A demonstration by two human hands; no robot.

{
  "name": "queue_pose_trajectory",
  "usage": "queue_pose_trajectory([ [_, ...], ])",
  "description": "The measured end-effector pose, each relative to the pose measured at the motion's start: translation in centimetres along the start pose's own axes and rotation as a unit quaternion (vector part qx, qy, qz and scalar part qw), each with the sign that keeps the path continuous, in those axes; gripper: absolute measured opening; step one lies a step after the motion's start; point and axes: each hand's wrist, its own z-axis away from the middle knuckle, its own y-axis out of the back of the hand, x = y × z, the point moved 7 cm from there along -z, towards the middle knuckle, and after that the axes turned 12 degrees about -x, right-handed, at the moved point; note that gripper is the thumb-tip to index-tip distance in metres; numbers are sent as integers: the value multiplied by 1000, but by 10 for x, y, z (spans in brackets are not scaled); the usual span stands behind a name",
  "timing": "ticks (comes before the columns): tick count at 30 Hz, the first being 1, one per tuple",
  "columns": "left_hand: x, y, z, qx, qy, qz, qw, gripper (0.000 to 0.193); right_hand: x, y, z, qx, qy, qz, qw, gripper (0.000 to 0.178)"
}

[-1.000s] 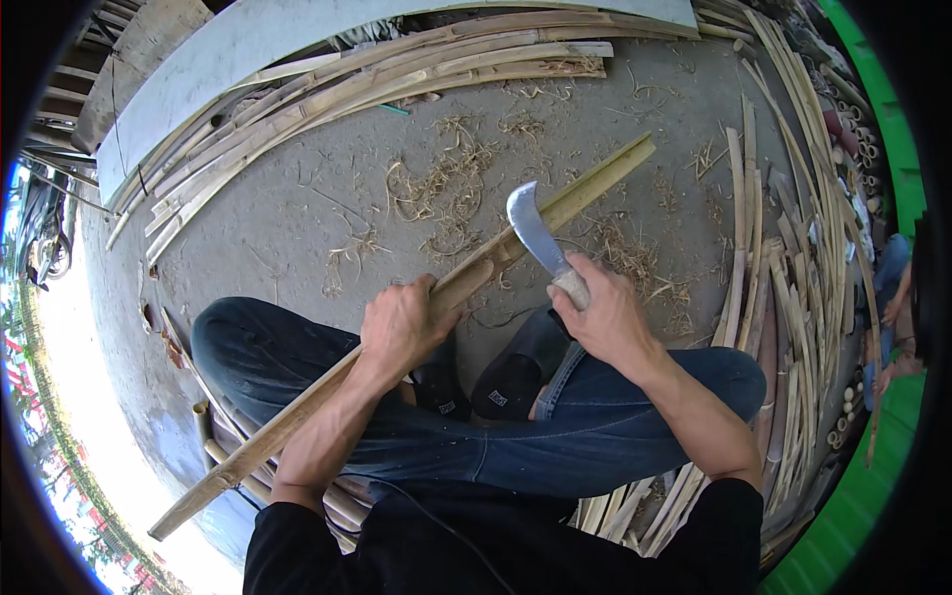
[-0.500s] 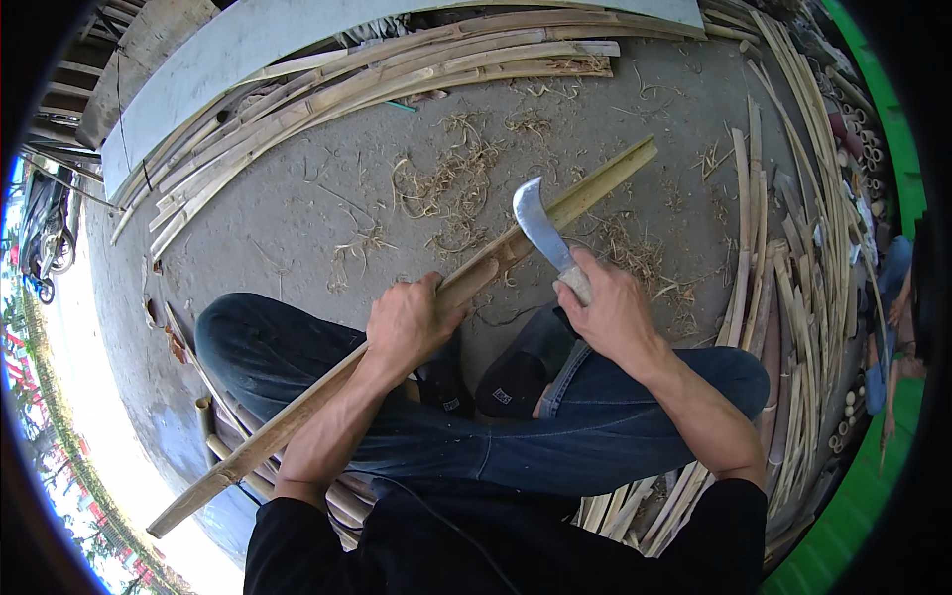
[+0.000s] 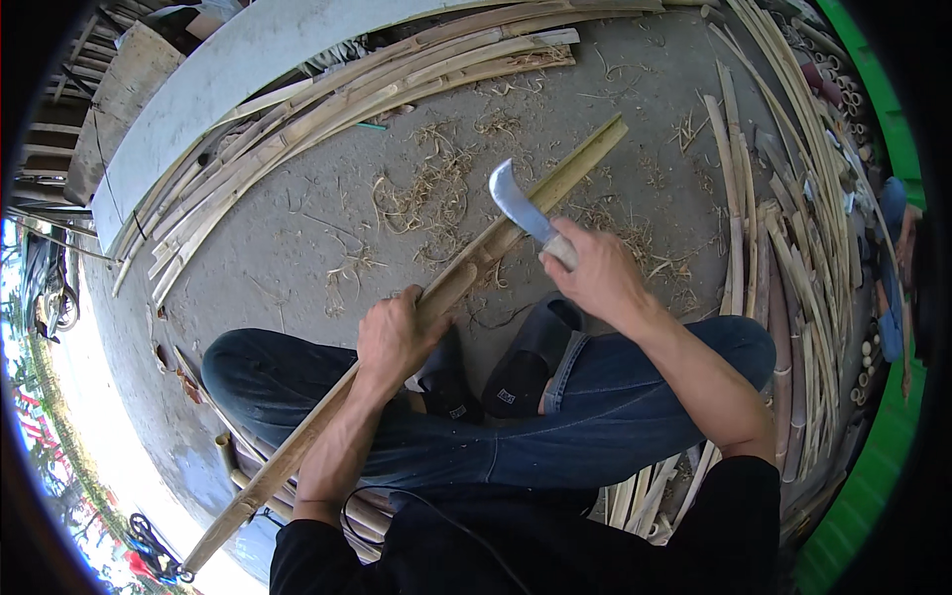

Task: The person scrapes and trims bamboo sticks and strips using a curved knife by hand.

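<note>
A long split bamboo strip [image 3: 288, 458] runs slantwise across my lap, from the lower left to the far right over the floor. My left hand [image 3: 390, 337] is wrapped round its middle, above my left shin. In my right hand [image 3: 597, 275] is the pale handle of a sickle-shaped knife [image 3: 524, 206]. Its curved, hooked blade lies over the far part of the strip, with the tip pointing away and to the left. Whether the edge touches the bamboo I cannot tell. The strip's hollow inner side faces up at the far end.
Curly shavings [image 3: 426, 193] are scattered over the concrete floor [image 3: 268, 238]. Long bamboo strips [image 3: 347, 94] lie at the far left, beside a pale curved board [image 3: 178, 129]. More bamboo strips [image 3: 793, 297] are piled along my right. Another person's arm [image 3: 904, 248] shows at the right rim.
Both hands, the knife and the bamboo have shifted slightly left in the picture, as the whole view has turned a little. The blade sits a bit nearer the strip's middle. Both grips stay the same.
</note>
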Motion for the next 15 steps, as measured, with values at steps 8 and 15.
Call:
queue_pose_trajectory([
  [8,21,13,19,89,-101,-55,989,46,105,102,2,175,-129,1,976,50],
  [15,-22,72,61,72,-109,-42,990,40,58,122,34,237,-68,-62,967,52],
])
